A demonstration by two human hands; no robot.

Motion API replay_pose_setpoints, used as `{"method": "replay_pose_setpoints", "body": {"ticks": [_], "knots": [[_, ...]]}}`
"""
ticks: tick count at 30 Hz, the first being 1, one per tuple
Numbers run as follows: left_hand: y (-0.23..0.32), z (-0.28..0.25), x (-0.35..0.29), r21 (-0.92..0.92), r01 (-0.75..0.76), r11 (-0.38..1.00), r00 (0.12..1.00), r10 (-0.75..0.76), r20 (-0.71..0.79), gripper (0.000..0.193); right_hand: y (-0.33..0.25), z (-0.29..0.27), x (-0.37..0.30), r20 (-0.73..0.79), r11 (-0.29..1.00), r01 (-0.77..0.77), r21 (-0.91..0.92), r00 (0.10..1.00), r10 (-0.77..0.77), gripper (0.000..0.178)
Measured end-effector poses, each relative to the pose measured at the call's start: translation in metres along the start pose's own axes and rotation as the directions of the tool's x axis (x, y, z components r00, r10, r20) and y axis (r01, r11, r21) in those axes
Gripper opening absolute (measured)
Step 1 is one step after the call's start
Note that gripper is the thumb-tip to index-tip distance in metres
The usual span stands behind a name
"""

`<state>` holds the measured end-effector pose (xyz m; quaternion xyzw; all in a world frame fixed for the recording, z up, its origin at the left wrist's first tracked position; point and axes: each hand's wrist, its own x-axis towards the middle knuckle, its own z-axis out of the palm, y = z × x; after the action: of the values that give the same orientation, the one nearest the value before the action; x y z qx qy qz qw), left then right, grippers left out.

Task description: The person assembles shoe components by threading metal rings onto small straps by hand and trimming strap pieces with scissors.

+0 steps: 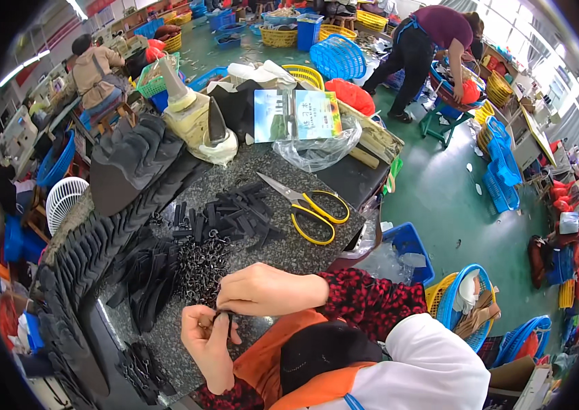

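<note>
My left hand [207,342] is closed in a pinch on a small black strip [222,316], just above the speckled stone worktop [279,254]. My right hand [255,288] meets it from the right, its bent fingers pinched at the strip's upper end; its fingertips are partly hidden. Beyond the hands lies a heap of small metal hooks or buckles [202,268]. Short black strips [235,217] are scattered farther back, and a bundle of longer black strips [149,283] lies to the left. Several finished-looking black pieces [140,374] lie near the left forearm.
Scissors [301,198] with yellow handles lie beyond my right hand. Overlapping dark cut pieces [91,256] line the table's left edge. A glue-stained container [197,126] and a booklet [296,116] stand at the back. A blue bin [409,249] is right; a person [419,58] bends over a basket.
</note>
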<state>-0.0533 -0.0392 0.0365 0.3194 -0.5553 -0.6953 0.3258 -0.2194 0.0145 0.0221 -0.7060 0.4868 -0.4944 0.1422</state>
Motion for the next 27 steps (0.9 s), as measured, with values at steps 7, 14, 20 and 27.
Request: {"method": "replay_pose_setpoints", "body": {"ticks": [7,14,20,27], "knots": [[-0.01,-0.035,0.004,-0.07,0.167,0.983,0.964,-0.148,0.22,0.015,0.001,0.002,-0.004,-0.068,0.959,-0.001,-0.283,0.998,-0.019,0.015],[-0.004,-0.018,0.004,0.092,0.035,0.995,0.996,-0.043,0.08,0.009,-0.007,0.012,0.002,-0.135,0.942,0.108,-0.319,0.978,-0.158,0.026],[-0.011,-0.02,-0.001,0.115,0.034,0.993,0.998,-0.029,-0.047,0.009,-0.011,0.022,-0.003,-0.158,0.936,0.096,-0.339,0.975,-0.157,0.021],[-0.016,-0.027,-0.006,0.35,-0.023,0.937,0.998,0.044,-0.051,0.007,-0.011,0.035,-0.009,-0.112,0.981,-0.192,-0.025,0.976,0.188,0.018]]}}
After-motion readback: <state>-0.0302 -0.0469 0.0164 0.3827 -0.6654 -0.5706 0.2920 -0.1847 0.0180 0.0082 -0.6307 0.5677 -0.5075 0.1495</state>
